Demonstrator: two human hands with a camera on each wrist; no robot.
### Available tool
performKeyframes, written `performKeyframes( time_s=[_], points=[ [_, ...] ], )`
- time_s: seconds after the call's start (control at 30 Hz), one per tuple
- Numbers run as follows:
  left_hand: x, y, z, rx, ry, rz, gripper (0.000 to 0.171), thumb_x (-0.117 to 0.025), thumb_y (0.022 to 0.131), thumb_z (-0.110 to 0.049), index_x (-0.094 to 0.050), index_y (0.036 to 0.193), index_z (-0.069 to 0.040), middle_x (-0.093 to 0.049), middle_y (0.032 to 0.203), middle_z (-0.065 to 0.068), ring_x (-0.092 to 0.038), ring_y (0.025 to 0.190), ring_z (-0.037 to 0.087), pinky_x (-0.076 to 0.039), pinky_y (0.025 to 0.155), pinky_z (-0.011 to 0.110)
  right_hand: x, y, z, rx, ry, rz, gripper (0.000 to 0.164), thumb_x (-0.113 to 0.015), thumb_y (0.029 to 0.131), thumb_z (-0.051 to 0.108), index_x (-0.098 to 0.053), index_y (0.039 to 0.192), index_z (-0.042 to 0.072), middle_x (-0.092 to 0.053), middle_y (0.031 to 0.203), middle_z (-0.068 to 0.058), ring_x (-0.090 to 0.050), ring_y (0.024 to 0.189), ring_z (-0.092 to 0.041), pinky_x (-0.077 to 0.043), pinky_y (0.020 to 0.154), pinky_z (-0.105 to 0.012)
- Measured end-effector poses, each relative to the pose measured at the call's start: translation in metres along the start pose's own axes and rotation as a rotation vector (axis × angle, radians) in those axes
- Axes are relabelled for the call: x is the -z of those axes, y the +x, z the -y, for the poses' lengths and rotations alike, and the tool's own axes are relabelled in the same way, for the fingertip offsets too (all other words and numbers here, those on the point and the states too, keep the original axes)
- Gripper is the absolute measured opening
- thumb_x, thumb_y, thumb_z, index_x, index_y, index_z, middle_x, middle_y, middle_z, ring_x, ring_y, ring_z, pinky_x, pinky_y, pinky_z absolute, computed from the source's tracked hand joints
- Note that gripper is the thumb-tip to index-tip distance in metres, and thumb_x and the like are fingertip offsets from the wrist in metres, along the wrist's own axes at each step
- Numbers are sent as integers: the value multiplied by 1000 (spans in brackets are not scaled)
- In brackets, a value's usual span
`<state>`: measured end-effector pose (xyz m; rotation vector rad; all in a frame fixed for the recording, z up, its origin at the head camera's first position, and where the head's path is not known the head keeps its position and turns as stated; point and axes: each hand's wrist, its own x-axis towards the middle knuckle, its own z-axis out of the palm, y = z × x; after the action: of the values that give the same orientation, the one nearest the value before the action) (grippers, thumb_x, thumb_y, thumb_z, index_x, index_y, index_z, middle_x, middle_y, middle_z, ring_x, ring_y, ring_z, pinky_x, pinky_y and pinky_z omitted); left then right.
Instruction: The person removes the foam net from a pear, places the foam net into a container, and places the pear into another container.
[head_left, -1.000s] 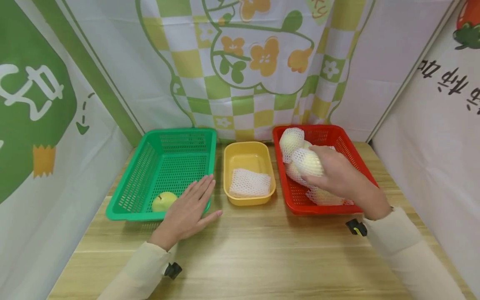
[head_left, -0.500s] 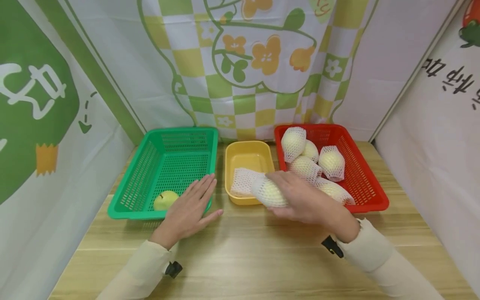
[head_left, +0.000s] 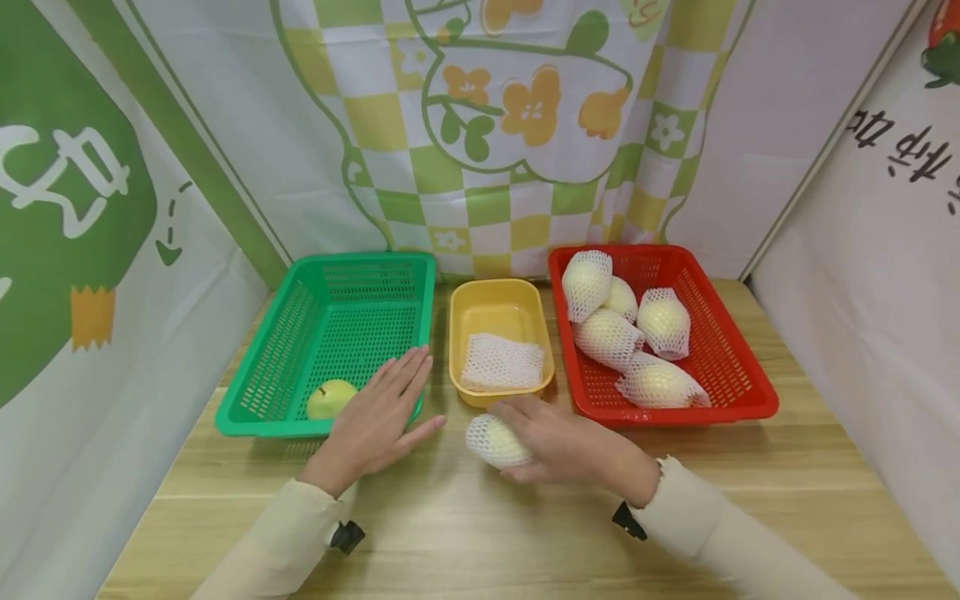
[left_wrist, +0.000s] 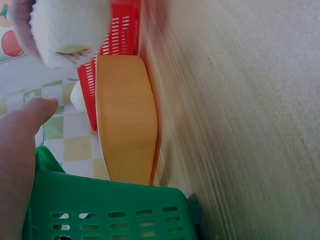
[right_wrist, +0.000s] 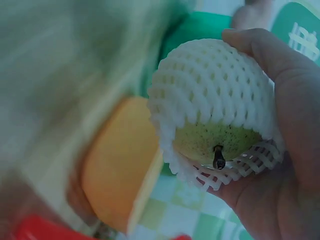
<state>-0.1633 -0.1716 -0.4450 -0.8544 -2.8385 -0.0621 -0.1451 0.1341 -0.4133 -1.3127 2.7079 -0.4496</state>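
Note:
My right hand grips a pale green pear in a white foam net sleeve, over the table in front of the yellow tray. At its uncovered end the brown stem shows in the right wrist view. Fingers straight, my left hand lies across the front right corner of the green basket. A bare pear sits inside that basket, just left of the hand. One flattened foam net lies in the yellow tray.
At the right stands a red basket with several net-wrapped pears. All three containers line up on the wooden table. Behind them hangs a printed cloth, with cloth walls on both sides.
My right hand has lifted the net-wrapped pear out of the red basket and carried it left and toward me, to the front of the yellow tray. My left hand has stayed in place.

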Motion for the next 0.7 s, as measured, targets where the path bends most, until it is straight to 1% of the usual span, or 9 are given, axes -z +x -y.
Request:
performKeyframes(
  time_s=[0.13,0.27,0.43,0.53,0.6,0.63,0.7],
  points=[
    [0,0,0,2,-8,2,89,-49,106,-60,-23,167,-1,-19,177,16,-21,165,31,-21,135,49,-15,8,0,-21,37,74,74,-77,96,38,-46,155,5,-54,153,-16,-57,137,-28,-55,112,-46],
    [0,-1,0,6,-12,5,88,-49,106,-60,-23,167,-1,-18,177,15,-21,165,31,-21,136,49,-26,15,-1,1,29,127,77,-77,96,39,-44,157,5,-50,158,-15,-53,144,-29,-50,119,-47],
    [1,-1,0,12,-16,14,88,-47,107,-60,-22,167,-1,-17,178,14,-20,165,31,-21,136,48,-36,17,-4,53,1,143,78,-79,95,40,-45,157,7,-50,160,-13,-53,146,-29,-48,121,-46],
    [1,-1,1,14,-24,17,87,-47,107,-60,-22,167,-2,-16,178,14,-20,165,31,-20,136,49,-36,16,-7,37,6,146,78,-81,93,40,-46,158,13,-46,163,-13,-51,148,-29,-48,121,-48],
    [1,-1,0,9,-24,2,87,-48,107,-59,-23,167,-1,-17,178,14,-21,165,31,-20,136,49,-35,13,-8,12,14,143,79,-82,92,41,-46,158,17,-44,165,-13,-50,148,-30,-48,120,-50],
    [0,-1,0,4,-18,-17,87,-49,106,-59,-24,167,-1,-19,177,14,-22,165,32,-20,136,50,-35,12,-9,-5,26,143,79,-83,92,41,-45,158,19,-43,166,-13,-50,148,-30,-48,120,-51],
    [0,-3,-1,-21,-4,-87,84,-50,106,-56,-29,165,0,-25,176,15,-27,163,33,-23,135,50,-34,9,-10,-26,54,135,83,-84,91,40,-44,160,18,-43,165,-13,-50,148,-30,-49,119,-52]
  ],
)
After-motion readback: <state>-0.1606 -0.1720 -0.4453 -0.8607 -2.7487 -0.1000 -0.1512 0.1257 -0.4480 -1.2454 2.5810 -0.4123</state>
